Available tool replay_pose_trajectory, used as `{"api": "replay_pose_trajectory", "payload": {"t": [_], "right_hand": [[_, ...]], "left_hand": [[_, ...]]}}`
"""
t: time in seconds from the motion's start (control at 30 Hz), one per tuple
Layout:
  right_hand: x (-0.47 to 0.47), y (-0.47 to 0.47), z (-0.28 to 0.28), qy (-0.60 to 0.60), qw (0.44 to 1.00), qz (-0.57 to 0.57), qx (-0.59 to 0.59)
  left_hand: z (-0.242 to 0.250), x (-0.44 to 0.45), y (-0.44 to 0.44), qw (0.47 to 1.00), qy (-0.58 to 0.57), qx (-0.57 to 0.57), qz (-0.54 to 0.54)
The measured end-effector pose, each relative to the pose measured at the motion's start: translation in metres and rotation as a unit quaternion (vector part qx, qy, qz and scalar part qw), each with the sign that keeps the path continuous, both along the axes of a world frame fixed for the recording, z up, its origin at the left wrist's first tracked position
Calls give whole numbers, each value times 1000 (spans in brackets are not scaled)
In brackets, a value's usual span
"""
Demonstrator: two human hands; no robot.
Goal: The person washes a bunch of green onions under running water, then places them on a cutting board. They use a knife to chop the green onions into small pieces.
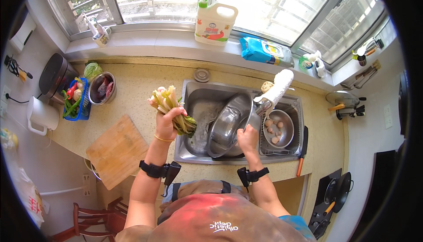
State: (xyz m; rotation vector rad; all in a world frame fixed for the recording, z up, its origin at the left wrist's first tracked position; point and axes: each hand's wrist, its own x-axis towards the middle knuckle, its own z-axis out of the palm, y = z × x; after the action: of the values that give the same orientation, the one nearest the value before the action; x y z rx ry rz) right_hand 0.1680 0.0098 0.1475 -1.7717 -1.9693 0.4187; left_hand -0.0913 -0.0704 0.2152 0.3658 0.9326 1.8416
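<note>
My left hand (166, 123) grips a bunch of leafy green vegetables (172, 104), pale stems pointing up, above the counter at the sink's left edge. In my right hand (248, 138) is the rim of a steel basin (228, 123), which is tilted on its side over the sink (196, 142). What looks like water glints inside the basin. Beside it, a faucet (263, 106) with a white cloth (281, 81) draped over it reaches across the sink. A steel bowl (287, 133) with several pale round pieces (277, 130) sits in the wire drainer at right.
A wooden cutting board (117, 152) overhangs the counter's front edge at left. Behind it stand a blue basket of vegetables (77, 100) and a steel bowl of meat (103, 88). A knife (303, 149) lies right of the sink. A large jug (214, 23) stands on the sill.
</note>
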Motion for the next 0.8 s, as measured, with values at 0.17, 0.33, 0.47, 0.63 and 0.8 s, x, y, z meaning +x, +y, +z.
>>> {"api": "replay_pose_trajectory", "payload": {"t": [0.17,0.33,0.47,0.63,0.8], "right_hand": [[-5,5,41,-17,998,37,50],[-26,-9,63,-91,973,175,120],[-23,-23,68,-68,953,254,148],[-14,-25,54,-31,960,228,156],[-7,-14,13,129,987,83,45]], "left_hand": [[-6,1,8,1000,-21,20,-11],[-8,8,18,999,-34,27,-18],[-8,7,17,999,-16,24,-36],[-6,6,12,999,-4,12,-39],[-2,3,9,999,-14,16,-28]]}}
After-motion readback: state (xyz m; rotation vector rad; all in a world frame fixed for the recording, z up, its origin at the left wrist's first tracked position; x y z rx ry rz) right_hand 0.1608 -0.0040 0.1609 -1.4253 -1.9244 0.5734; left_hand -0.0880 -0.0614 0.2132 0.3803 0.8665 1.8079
